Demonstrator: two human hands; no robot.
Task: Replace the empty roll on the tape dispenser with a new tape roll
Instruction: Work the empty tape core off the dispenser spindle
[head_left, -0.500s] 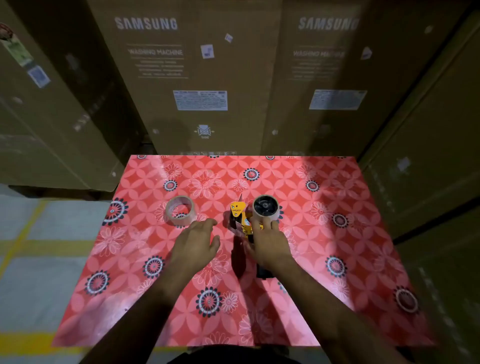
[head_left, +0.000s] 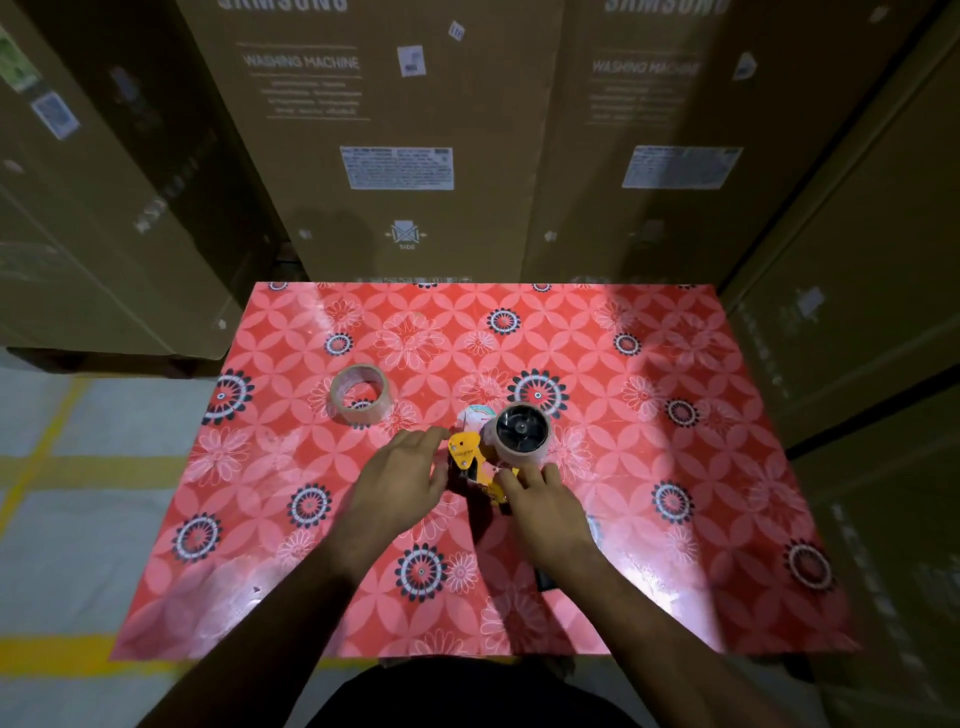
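Note:
A yellow tape dispenser (head_left: 466, 451) lies on the red flowered table (head_left: 675, 493). On its black hub sits a thin beige roll (head_left: 521, 434), its opening facing up. My right hand (head_left: 543, 506) lies over the dispenser's body and holds it, with the fingertips just below the roll. The handle is mostly hidden under my wrist. My left hand (head_left: 400, 483) is open, and its fingertips reach the left side of the yellow plate. A clear tape roll (head_left: 359, 393) lies flat and apart, to the upper left of my left hand.
Tall cardboard washing-machine boxes (head_left: 395, 156) stand right behind the table's far edge and along the right side. On the left is grey floor with yellow lines (head_left: 62, 462). The table's near edge is by my body.
My left hand has moved right, up to the yellow front of the dispenser. My right hand has slid back a little from the roll. The loose tape roll has not moved.

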